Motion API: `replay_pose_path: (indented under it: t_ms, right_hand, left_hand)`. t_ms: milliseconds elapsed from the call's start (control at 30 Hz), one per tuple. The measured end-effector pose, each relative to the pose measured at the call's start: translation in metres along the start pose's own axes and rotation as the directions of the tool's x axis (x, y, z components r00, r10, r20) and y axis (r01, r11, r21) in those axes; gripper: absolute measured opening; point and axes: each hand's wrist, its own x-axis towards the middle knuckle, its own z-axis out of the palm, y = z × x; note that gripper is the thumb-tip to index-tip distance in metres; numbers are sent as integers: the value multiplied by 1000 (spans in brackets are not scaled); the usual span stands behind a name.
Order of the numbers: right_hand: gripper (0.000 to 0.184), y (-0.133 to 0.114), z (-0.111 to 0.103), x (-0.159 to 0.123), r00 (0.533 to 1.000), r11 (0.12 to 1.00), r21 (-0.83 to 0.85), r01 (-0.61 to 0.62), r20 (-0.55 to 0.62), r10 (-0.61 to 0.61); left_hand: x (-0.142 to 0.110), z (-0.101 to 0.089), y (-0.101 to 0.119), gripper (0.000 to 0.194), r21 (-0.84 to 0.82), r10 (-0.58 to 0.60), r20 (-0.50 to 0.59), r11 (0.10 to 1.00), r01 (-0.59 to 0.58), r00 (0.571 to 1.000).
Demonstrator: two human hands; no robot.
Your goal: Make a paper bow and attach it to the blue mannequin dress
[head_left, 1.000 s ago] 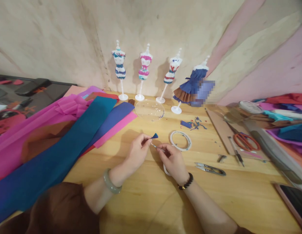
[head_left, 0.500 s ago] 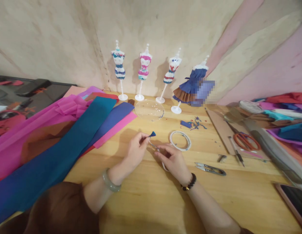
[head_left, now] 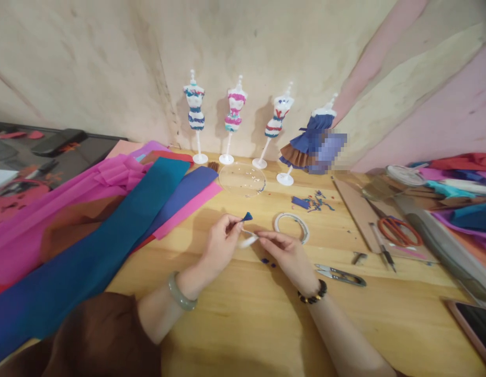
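My left hand [head_left: 222, 242] is closed in a pinch around a small gathered piece of blue crepe paper [head_left: 247, 216], whose fanned end sticks out past the fingertips. My right hand [head_left: 287, 256] is also pinched, its thumb and forefinger on the end of a thin pale strip [head_left: 249, 241] that runs toward the left fingertips and curls below them. The strip is blurred, and the fingers hide where it meets the blue piece. Just beyond the right hand a roll of white tape [head_left: 292, 226] lies flat. Small dark blue scraps [head_left: 266, 261] rest under the right fingers.
Thread snips [head_left: 340, 274] lie right of my right hand. Scissors [head_left: 399, 231] and a pen [head_left: 382, 247] rest on cardboard farther right. Small mannequins [head_left: 274, 120] stand along the wall, near another person's arm [head_left: 364, 73]. Coloured paper sheets [head_left: 121, 230] cover the left side; a phone [head_left: 474, 324] lies right.
My right hand has moved slightly right, drawing the pale strip out. Dark blue scraps now show under it. My left hand keeps its pinch on the blue piece. The view has tilted slightly.
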Motion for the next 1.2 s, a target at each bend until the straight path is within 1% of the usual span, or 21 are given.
replay_pose_path:
  t_ms: [33, 167, 267, 333, 400, 467, 500, 567, 600, 700, 767, 833, 933, 1000, 1067, 1100, 1133, 1167, 1200]
  right_hand:
    - [28, -1, 1, 0, 1000, 999, -43, 28, -1, -28]
    - [28, -3, 5, 0, 985, 971, -175, 164, -30, -172]
    - [27, -2, 6, 0, 978, 958, -207, 198, -31, -208]
    - [29, -1, 6, 1, 987, 972, -179, 154, -22, -160]
    - [31, 0, 6, 1, 995, 989, -109, 98, -13, -100]
    - [34, 0, 6, 0, 997, 997, -31, 76, -7, -77]
    - [38, 0, 6, 0, 997, 997, -5, 83, -9, -83]
    - [48, -1, 5, -1, 995, 995, -2, 101, -13, -101]
    - [49, -1, 4, -2, 995, 995, -24, 95, -6, -95]
    - [47, -4, 1, -3, 999, 998, -50, 22, 28, -21]
    - [47, -6, -2, -2, 999, 998, 33, -48, 19, 47]
    - [45, -5, -7, 1, 995, 979, 181, -89, -34, 97]
    - [44, -1, -16, 8, 982, 922, 371, -106, -109, 157]
    - [43, 1, -21, 11, 974, 900, 428, -83, -154, 163]
    - [37, 2, -21, 10, 967, 925, 380, -4, -233, 100]
    - [31, 2, -18, 8, 961, 953, 298, 56, -276, 30]
    - [25, 0, -14, 6, 951, 975, 180, 127, -301, -68]
    - [19, -1, -9, 3, 938, 978, 40, 206, -291, -186]
    - [13, -3, -3, 1, 921, 952, -97, 290, -243, -305]
  left_hand:
    - [-1, 0, 0, 10, 8, 8, 1, 1000, -8, 1000]
    - [-4, 2, 2, 10, 35, 32, 19, 999, -32, 999]
    - [-5, 2, 3, 11, 45, 18, 23, 999, -19, 1000]
    - [-4, 2, 3, 10, 33, 9, 35, 999, -10, 999]
    - [-4, 2, 3, 10, 21, 10, 47, 1000, -11, 999]
    - [-4, 3, 2, 10, 18, 11, 50, 1000, -12, 999]
    - [-3, 3, 1, 10, 16, 8, 44, 1000, -8, 999]
    - [-1, 3, 0, 10, -3, -6, 20, 1000, 7, 1000]
    - [0, 2, -2, 10, -19, -19, 5, 1000, 19, 1000]
    - [5, 1, -4, 11, -69, -57, -39, 996, 55, 998]
    - [7, 1, -5, 12, -90, -77, -59, 993, 72, 995]
    - [8, 1, -3, 15, -119, -98, -59, 989, 91, 993]
    - [7, 2, 1, 20, -184, -154, -37, 972, 145, 987]
    - [6, 2, 5, 22, -202, -190, -26, 962, 181, 981]
    - [5, 2, 7, 22, -201, -203, -6, 959, 198, 979]
    - [4, 2, 8, 22, -199, -199, 9, 960, 197, 980]
    - [2, 2, 8, 21, -198, -187, 31, 962, 190, 982]
    - [1, 2, 8, 21, -199, -169, 56, 964, 177, 984]
    - [0, 3, 8, 20, -200, -147, 81, 967, 161, 986]
